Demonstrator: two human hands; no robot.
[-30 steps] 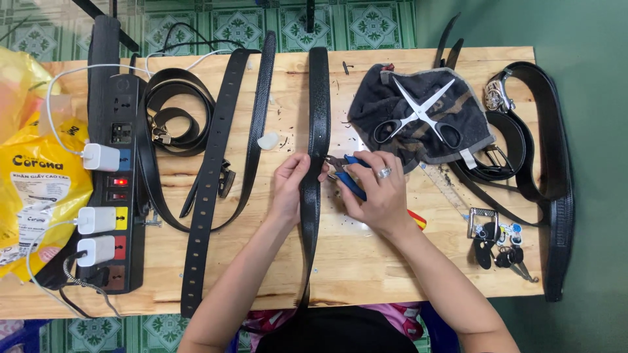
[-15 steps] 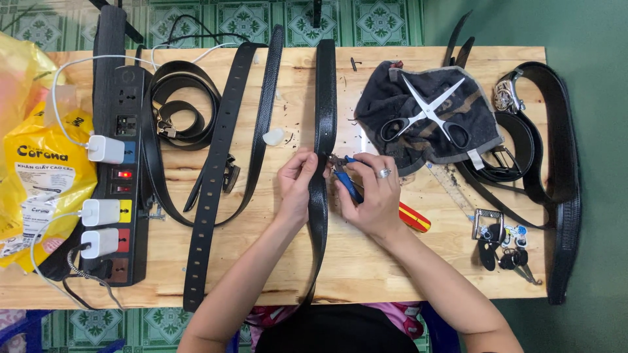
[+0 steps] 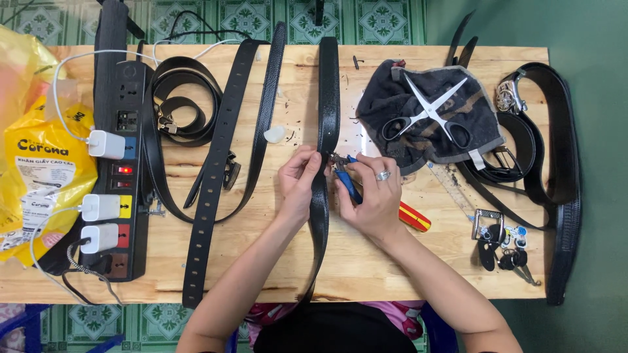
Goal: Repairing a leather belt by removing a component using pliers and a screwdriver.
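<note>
head view: both hands (image 3: 340, 189) pinch a grainy black leather belt (image 3: 327, 111) with blue-handled pliers (image 3: 347, 180).

Left hand (image 3: 297, 186) pinching black leather belt (image 3: 325, 124) on wooden table (image 3: 392, 261); right hand (image 3: 373, 196) gripping blue-handled tool (image 3: 348, 182), possibly pliers, against belt edge. Scissors (image 3: 428, 112) resting on dark cloth (image 3: 481, 124) nearby.

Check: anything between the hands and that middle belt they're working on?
Nothing visible. The left hand pinches the black belt directly at its edge, and the right hand puts the blue-handled pliers against the same spot. The scissors lie apart on the dark cloth.
</note>
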